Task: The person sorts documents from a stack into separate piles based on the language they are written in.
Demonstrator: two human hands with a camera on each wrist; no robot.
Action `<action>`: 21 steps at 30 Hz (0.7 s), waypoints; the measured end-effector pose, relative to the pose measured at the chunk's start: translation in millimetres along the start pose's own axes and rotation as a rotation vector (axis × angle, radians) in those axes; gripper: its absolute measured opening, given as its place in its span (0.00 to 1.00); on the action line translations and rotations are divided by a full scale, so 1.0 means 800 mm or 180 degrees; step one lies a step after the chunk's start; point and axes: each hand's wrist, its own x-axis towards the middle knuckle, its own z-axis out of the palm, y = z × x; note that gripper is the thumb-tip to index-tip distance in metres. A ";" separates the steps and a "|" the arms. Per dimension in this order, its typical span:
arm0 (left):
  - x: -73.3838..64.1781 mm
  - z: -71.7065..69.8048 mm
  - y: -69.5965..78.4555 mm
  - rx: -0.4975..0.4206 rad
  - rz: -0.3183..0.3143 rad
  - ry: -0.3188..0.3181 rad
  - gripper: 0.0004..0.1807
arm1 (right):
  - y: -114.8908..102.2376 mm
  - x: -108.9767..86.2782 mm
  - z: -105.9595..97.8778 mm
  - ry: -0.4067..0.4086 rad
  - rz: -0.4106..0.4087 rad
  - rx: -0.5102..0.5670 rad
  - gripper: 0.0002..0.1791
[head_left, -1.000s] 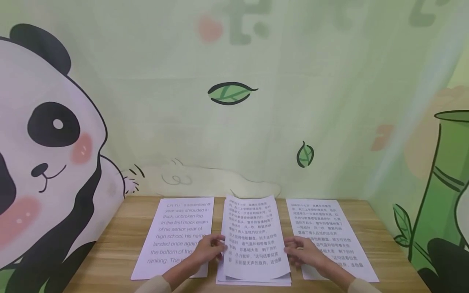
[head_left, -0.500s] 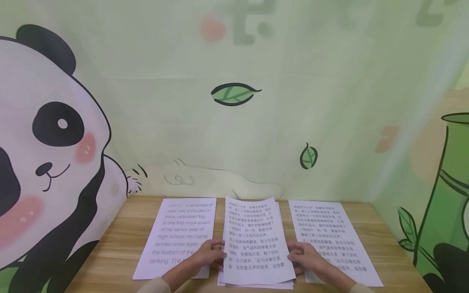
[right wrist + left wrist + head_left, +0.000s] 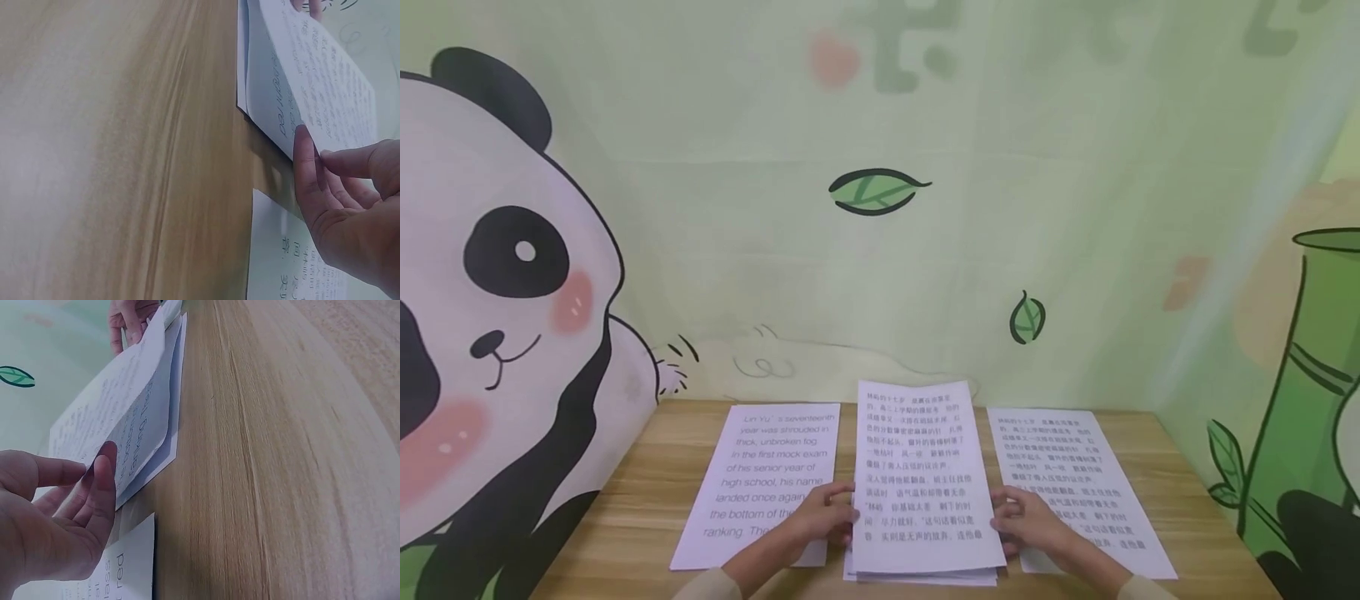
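Observation:
A sheet of paper [image 3: 917,475] printed with Chinese text is raised over the middle pile, its lower edge bowed. My left hand [image 3: 820,517] pinches its left edge between thumb and fingers. On the opposite edge, my right hand [image 3: 1030,521] pinches it the same way. Under it lie more sheets [image 3: 958,577], mostly covered; in the left wrist view, English print shows on the paper [image 3: 153,419] just beneath. Thumb and fingers of the right hand [image 3: 350,200] meet at the sheet's edge in the right wrist view.
An English-printed page [image 3: 752,475] lies to the left, partly behind my left forearm. To the right is a Chinese-printed page [image 3: 1120,533]. All rest on a wooden table [image 3: 632,500], which meets a green curtain [image 3: 880,275] with panda and bamboo drawings at the back.
Held at both sides, the top sheet has come up off the middle pile and its upper edge now stands higher against the curtain. The side pages stay where they were.

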 end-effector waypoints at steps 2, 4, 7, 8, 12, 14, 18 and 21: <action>0.000 -0.001 0.000 0.0005 0.0025 0.0010 0.38 | -0.001 -0.002 -0.002 -0.0012 -0.0056 0.0046 0.30; 0.001 0.000 0.001 -0.0033 0.0090 0.0001 0.37 | -0.001 -0.005 -0.005 -0.0048 -0.0135 0.0117 0.30; 0.004 0.003 0.004 -0.0104 0.0213 0.0011 0.36 | 0.001 -0.007 -0.011 -0.0098 -0.0289 0.0160 0.31; 0.004 0.004 0.005 -0.0127 0.0244 0.0021 0.36 | 0.001 -0.007 -0.014 -0.0140 -0.0360 0.0181 0.31; 0.006 0.010 0.012 -0.0152 0.0274 0.0098 0.34 | 0.006 -0.009 -0.024 -0.0232 -0.0519 0.0197 0.33; 0.006 0.013 0.014 -0.0158 0.0270 0.0107 0.33 | 0.010 -0.009 -0.027 -0.0262 -0.0557 0.0219 0.34; 0.010 0.020 0.017 -0.0133 0.0257 0.0063 0.33 | 0.017 -0.011 -0.033 -0.0220 -0.0569 0.0225 0.34; 0.014 0.028 0.017 -0.0156 0.0252 0.0029 0.33 | 0.022 -0.014 -0.040 -0.0237 -0.0618 0.0234 0.35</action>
